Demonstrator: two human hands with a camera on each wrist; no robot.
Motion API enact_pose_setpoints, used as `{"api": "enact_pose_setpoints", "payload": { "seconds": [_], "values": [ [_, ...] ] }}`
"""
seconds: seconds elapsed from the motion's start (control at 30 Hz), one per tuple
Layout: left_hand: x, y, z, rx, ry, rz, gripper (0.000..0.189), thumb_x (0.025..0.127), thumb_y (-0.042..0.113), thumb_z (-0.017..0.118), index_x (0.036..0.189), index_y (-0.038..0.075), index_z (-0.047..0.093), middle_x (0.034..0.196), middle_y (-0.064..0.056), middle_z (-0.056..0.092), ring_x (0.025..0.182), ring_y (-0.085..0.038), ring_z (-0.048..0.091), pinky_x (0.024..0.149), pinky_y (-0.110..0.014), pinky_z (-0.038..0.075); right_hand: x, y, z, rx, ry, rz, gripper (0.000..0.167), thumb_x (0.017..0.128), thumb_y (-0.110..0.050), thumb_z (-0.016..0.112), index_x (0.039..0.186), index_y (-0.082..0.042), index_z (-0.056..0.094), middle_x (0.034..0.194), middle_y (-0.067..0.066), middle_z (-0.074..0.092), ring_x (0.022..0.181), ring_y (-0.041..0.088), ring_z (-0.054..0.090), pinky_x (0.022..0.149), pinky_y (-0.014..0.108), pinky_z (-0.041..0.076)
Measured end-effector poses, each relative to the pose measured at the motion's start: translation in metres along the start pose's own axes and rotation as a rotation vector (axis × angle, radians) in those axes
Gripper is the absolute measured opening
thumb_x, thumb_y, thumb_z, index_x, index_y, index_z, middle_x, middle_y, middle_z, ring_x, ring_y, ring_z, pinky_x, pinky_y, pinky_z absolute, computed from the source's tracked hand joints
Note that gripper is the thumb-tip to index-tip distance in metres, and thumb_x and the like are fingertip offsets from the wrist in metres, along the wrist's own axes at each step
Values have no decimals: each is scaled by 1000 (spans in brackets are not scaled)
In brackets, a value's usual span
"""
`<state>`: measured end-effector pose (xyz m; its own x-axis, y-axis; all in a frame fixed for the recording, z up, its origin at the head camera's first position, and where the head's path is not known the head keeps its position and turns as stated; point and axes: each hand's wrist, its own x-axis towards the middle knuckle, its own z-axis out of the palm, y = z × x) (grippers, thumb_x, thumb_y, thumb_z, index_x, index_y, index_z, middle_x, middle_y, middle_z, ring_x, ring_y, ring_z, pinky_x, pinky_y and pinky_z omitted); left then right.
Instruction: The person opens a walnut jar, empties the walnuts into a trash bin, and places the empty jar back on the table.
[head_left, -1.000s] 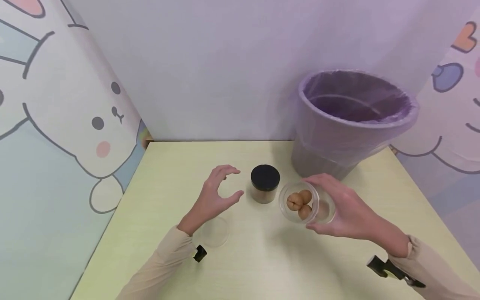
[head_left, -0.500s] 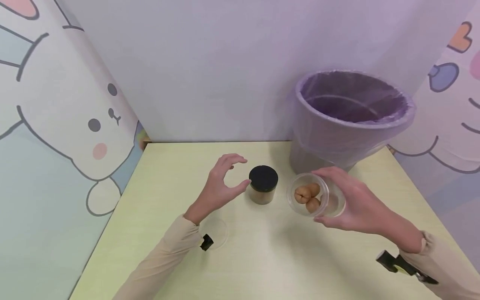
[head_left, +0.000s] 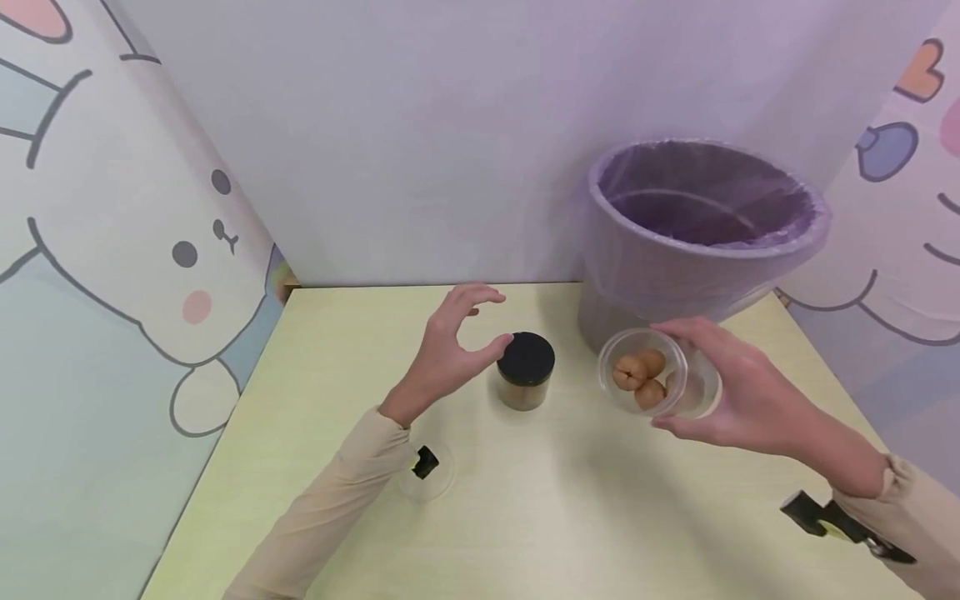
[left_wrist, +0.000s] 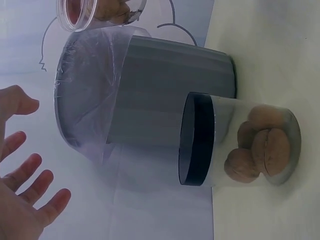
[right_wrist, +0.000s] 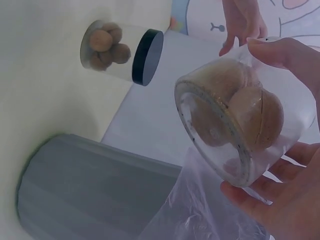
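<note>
My right hand (head_left: 738,383) grips an open clear plastic jar (head_left: 693,392) above the table, its mouth tilted toward the head camera. Walnuts (head_left: 637,372) show inside that jar, and the right wrist view looks onto its base. A second clear jar (head_left: 523,392), topped with a black lid (head_left: 527,358), stands upright on the table. Several walnuts (left_wrist: 270,150) lie in this lidded jar, as the left wrist view shows. My left hand (head_left: 450,350) is just left of it, thumb and fingers spread in a C around nothing, the thumb tip overlapping the lid's edge in the head view.
A purple-grey waste bin (head_left: 637,275) with a clear plastic liner stands at the back right, behind the held jar. A round transparent disc like a lid (head_left: 442,483) lies flat on the pale table (head_left: 540,517), partly behind the left sleeve. Walls with cartoon prints enclose the table.
My right hand has carried the open jar to the right and slightly farther from me. My left hand has moved forward and right, closer to the black lid. The lidded jar stays standing.
</note>
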<state>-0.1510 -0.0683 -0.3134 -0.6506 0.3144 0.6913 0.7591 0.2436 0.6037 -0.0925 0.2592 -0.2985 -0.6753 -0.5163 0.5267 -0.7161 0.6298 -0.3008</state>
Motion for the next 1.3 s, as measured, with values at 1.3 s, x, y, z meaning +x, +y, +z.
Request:
{"api": "enact_pose_setpoints", "payload": {
  "seconds": [1.3],
  "values": [
    [66,-26,41,33,27,139,35,79,14,73,112,7,62,112,-3,57,110,-13,49,89,-32,43,6,15,-65,-163,69,79,107,27,-16,95,125,-2,56,107,-8,57,88,-4,44,75,9,33]
  ]
}}
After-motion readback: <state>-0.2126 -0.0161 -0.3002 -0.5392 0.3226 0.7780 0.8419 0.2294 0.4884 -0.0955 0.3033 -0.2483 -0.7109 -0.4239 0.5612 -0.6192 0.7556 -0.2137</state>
